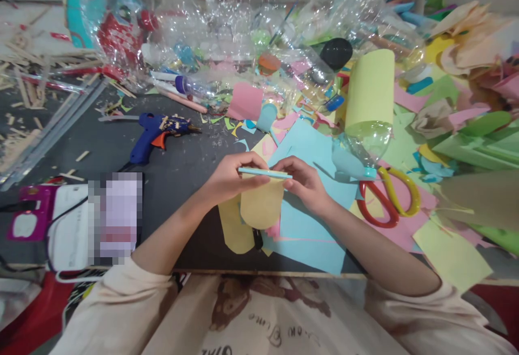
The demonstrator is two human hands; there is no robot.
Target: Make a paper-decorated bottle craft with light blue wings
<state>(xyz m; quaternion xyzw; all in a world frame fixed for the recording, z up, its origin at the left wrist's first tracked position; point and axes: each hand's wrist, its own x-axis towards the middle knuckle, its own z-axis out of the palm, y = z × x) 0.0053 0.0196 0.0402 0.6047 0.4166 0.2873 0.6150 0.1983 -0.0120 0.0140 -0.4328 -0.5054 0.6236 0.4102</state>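
My left hand and my right hand meet over the dark table, both pinched on a thin light-blue paper strip held level between them. A rounded yellow paper piece hangs just under the strip, against my left fingers. Beneath both hands lies a light-blue paper sheet, and another yellow cut-out rests on the table below my left wrist.
A blue glue gun lies to the left. Red-and-yellow scissors lie to the right, by a plastic bottle wrapped in yellow paper. Clear bottles and coloured paper scraps crowd the back and right. A white device sits at the near left.
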